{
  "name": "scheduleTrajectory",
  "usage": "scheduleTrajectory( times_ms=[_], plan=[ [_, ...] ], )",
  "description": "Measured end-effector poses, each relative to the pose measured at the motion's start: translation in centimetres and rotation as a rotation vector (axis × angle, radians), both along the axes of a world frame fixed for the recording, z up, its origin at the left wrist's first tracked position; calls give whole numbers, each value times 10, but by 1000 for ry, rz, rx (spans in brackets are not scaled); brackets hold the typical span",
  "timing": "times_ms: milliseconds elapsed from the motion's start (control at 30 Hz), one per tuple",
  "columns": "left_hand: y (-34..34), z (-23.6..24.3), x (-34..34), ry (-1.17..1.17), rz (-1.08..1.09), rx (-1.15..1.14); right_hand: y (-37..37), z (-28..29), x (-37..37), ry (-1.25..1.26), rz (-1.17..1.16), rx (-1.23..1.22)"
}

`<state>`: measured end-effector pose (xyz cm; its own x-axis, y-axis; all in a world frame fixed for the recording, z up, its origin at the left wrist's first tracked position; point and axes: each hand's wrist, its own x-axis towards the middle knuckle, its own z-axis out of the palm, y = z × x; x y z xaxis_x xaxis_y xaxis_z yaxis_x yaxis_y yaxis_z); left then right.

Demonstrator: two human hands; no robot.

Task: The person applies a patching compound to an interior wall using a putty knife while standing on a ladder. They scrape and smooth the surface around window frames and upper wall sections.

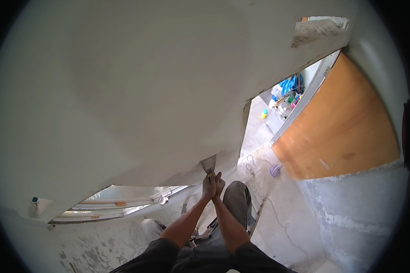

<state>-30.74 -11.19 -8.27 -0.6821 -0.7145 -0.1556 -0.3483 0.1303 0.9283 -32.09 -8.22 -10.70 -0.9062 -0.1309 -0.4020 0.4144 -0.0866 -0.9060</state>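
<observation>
A putty knife [208, 164] with a wide, flat metal blade lies against the lower edge of a large grey plastered surface [168, 91]. My left hand [207, 187] is closed round its handle, of which only a bit of yellow shows beside the blade. Pressed up against it, my right hand [219, 184] is also closed at the handle, thumb raised. The fingers hide most of the handle. Around the blade the plaster looks darker and smeared. Both forearms reach up from the lower edge, in dark sleeves.
An orange-brown door [341, 132] stands at the right beside a doorway, with a heap of household items [287, 93] beyond it. A window [123, 200] runs along the lower left. A cable [284, 225] and a purple object [275, 170] lie on the dusty floor [287, 204].
</observation>
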Motion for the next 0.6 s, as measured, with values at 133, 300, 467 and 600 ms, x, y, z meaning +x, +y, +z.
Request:
scheduleTrajectory(
  times_ms=[133, 300, 467, 600],
  plan=[
    [-1, 5, -1, 1, -67, -13, -9, -26, 3, 37, -62, 41],
    [-10, 16, 11, -73, -68, -50, -11, -5, 1, -19, 1, 8],
    [-10, 25, -8, -29, -130, -63, -12, -4, -2, 41, -70, 30],
    [-16, 19, 5, -77, -149, -49, -10, 11, 9, 11, -37, -3]
  ],
)
